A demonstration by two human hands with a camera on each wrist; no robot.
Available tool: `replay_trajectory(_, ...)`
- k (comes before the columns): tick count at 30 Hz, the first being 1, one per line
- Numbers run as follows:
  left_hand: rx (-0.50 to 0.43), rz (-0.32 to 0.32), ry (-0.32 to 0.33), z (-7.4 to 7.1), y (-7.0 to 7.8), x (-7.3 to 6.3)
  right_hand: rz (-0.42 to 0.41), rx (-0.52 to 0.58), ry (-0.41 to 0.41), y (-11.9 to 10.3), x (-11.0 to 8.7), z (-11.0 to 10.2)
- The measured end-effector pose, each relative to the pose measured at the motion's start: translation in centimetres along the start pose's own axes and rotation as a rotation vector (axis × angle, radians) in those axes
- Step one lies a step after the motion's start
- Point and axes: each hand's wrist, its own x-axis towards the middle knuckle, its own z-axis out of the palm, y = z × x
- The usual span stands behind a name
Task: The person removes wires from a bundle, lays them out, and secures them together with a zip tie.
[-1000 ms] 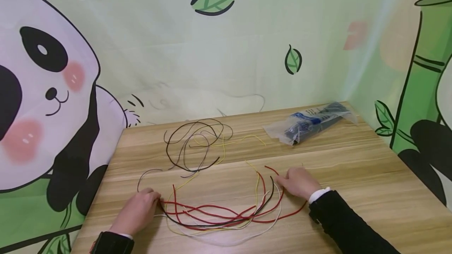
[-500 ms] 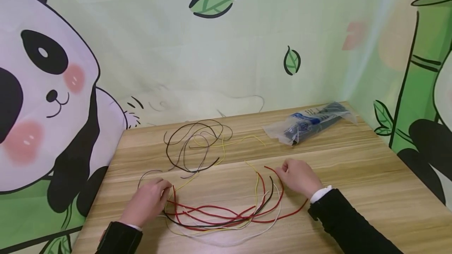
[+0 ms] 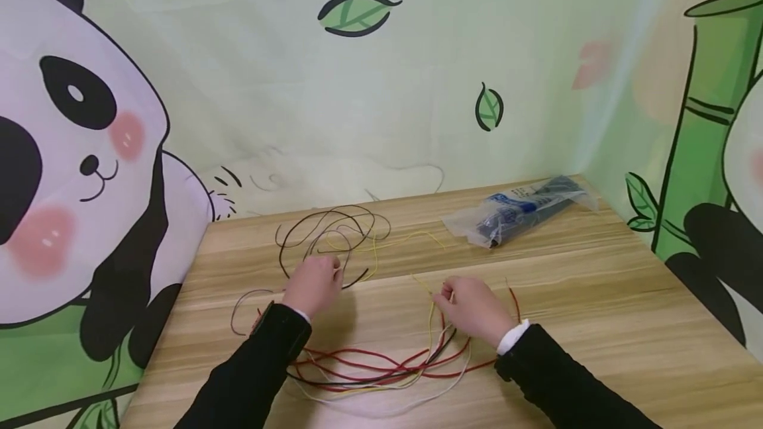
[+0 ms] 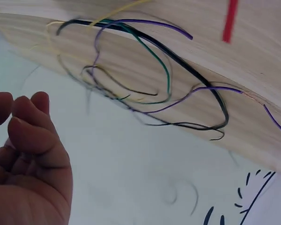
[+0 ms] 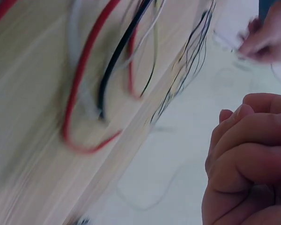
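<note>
In the head view, a bundle of red, black, white and yellow wires [image 3: 357,352] lies across the front of the table. Behind it, a loose tangle of thin wires [image 3: 282,243] holds black, purple, green and yellow ones, as the left wrist view shows. My left hand [image 3: 312,285] hovers at the near side of this tangle, its thumb apart from loosely bent fingers [image 4: 35,136] that hold nothing visible. Above the right end of the front bundle is my right hand [image 3: 473,306], partly covering the wire ends. Its fingers [image 5: 253,159] are loosely curled, with no wire seen in them.
A clear plastic bag [image 3: 518,210] with blue print and a dark thing inside lies at the back right of the wooden table [image 3: 596,323]. Behind stands a green cloth backdrop [image 3: 268,85] with a panda drawing. A purple wire [image 3: 234,315] curves out on the left.
My left hand has left the front bundle's left end and moved right and away, toward the back tangle. My right hand has shifted left and slightly nearer, over the wire ends.
</note>
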Motion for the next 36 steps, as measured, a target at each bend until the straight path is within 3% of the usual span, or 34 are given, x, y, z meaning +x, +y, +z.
replay_trajectory(5, 0.068, -0.113, -0.089, 1.0, -0.9, 2.3, -0.115, 0.018, -0.067, -2.8, 0.0, 2.5)
replay_trajectory(10, 0.104, -0.248, -0.217, 1.5, -1.4, 3.1, -0.214, -0.005, -0.137, -5.3, 0.0, 5.0)
replay_trajectory(14, 0.139, -0.296, -0.253, 2.8, -1.9, 3.4, -0.259, -0.071, -0.150, -6.6, 0.2, 6.0)
replay_trajectory(20, 0.189, -0.270, -0.214, 4.4, -2.4, 3.3, -0.234, -0.119, -0.156, -6.9, 0.8, 6.6)
replay_trajectory(24, 0.172, -0.266, -0.200, 4.3, -2.2, 3.2, -0.222, -0.106, -0.163, -6.5, 0.9, 6.6)
replay_trajectory(29, 0.137, -0.228, -0.153, 2.6, -1.7, 3.3, -0.218, -0.076, -0.154, -5.8, 0.7, 6.2)
replay_trajectory(33, 0.086, -0.195, -0.063, 0.8, -1.4, 3.8, -0.204, -0.067, -0.144, -5.0, 0.6, 5.9)
replay_trajectory(36, 0.077, -0.174, 0.040, -0.6, -1.3, 4.1, -0.196, -0.063, -0.144, -4.4, 0.5, 5.9)
